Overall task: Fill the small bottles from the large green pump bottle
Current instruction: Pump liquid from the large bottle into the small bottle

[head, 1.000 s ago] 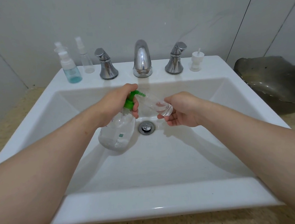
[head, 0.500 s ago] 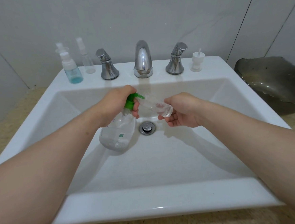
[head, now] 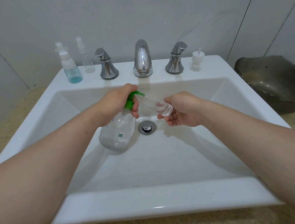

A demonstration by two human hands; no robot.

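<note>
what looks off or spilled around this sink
No spill shows. A loose white spray top stands alone on the sink ledge right of the taps, off any bottle. The small clear bottle in the right hand is capless, tipped toward the green pump bottle.

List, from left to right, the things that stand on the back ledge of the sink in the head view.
small bottle with blue liquid → clear spray bottle → left tap handle → spout → right tap handle → white pump head
</note>
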